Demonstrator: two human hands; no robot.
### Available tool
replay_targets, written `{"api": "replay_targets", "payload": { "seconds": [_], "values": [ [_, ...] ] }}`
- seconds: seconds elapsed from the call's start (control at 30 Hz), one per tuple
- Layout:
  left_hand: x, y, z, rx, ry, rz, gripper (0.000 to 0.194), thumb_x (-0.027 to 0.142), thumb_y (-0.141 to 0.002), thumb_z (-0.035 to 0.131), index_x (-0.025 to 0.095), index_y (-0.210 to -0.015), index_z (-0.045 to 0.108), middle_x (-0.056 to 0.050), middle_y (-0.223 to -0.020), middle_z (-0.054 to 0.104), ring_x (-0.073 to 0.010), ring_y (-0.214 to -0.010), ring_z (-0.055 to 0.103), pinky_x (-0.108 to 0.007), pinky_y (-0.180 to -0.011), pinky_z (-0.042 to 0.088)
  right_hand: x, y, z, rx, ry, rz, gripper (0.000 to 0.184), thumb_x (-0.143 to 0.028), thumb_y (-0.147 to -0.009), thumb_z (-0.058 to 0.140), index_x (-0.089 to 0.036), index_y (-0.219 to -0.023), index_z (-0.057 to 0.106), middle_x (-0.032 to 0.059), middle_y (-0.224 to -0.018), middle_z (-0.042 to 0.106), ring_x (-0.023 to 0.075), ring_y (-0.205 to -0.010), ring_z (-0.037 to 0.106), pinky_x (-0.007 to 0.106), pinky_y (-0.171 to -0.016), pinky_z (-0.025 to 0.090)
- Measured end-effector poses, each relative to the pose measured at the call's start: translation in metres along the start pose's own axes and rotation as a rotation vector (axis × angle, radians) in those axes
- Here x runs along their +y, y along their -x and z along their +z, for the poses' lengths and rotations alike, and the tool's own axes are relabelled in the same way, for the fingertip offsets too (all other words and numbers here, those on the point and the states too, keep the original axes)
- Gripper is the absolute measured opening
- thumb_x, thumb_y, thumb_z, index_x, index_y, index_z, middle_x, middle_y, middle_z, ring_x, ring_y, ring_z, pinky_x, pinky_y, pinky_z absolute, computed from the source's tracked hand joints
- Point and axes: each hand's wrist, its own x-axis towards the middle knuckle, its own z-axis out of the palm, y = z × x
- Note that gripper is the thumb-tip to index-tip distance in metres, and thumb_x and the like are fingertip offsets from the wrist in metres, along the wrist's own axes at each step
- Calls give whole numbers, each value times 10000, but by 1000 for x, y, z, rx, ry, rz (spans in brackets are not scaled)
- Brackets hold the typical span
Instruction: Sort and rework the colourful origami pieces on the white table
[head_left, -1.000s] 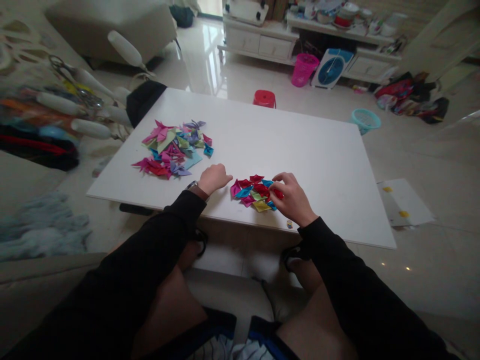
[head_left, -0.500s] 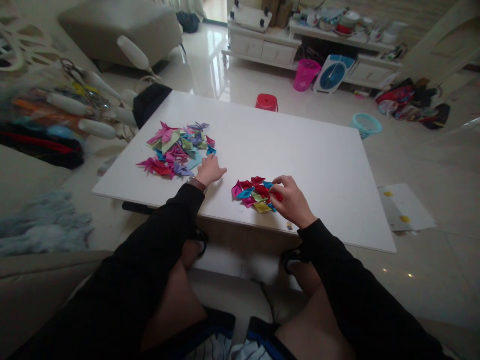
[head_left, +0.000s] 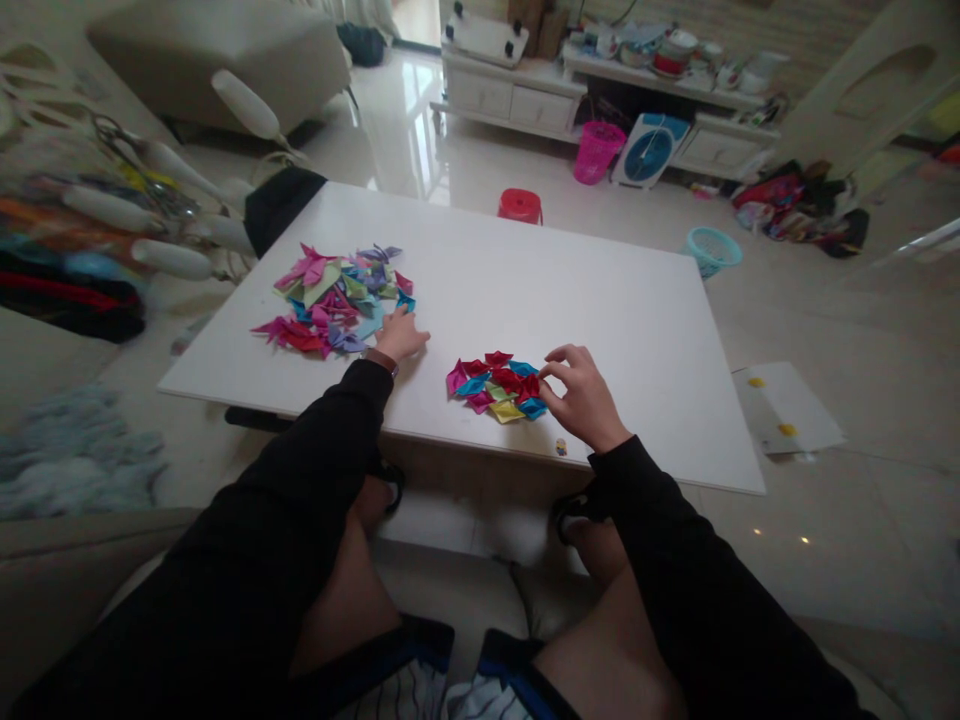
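Note:
On the left of the white table (head_left: 600, 300) lies a heap of folded paper cranes (head_left: 319, 270) in pink, green, blue and purple. My left hand (head_left: 403, 335) rests at its right edge, fingers stretched towards a blue paper piece (head_left: 405, 301) and thumb apart; it grips nothing visible. A smaller, flatter group of glossy folded paper pieces (head_left: 506, 410) in red, blue, pink, green and yellow sits nearer the middle front. At the group's right side, my right hand (head_left: 585, 395) pinches the edge of a red folded paper piece (head_left: 529, 387) between thumb and forefinger.
A small sticker (head_left: 561, 447) is on the table's front edge. Beyond the table stand a red stool (head_left: 520, 205), a pink bin (head_left: 598, 152) and a fan (head_left: 651, 150). To the right are a blue basket (head_left: 712, 250) and a white sheet (head_left: 787, 405) on the floor.
The whole view has shifted a little. My right hand has brought the red folded paper piece slightly left, against the group. My left hand stays beside the crane heap.

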Motion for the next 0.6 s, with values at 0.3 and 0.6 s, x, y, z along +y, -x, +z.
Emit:
{"api": "replay_targets", "payload": {
  "seconds": [0.3,0.6],
  "values": [
    [13,3,-8,6,6,-2,525,397,-883,561,139,-1335,630,-172,-1560,452,-350,-1378,478,-418,-1123,439,1,-1,-3,12,9,1,130,-135,-898,611,-222,-837,687,116,-1035,630,291,-1019,573,461,-849,515],
    [63,64,-32,70,121,695,408,277,-943,514,121,-1273,695,-120,-1374,618,-232,-1258,607,-328,-1146,439,7,-6,-1,53,60,50,115,-141,-875,609,-216,-861,694,116,-1006,637,302,-1001,562,487,-870,507]
  ]
}}
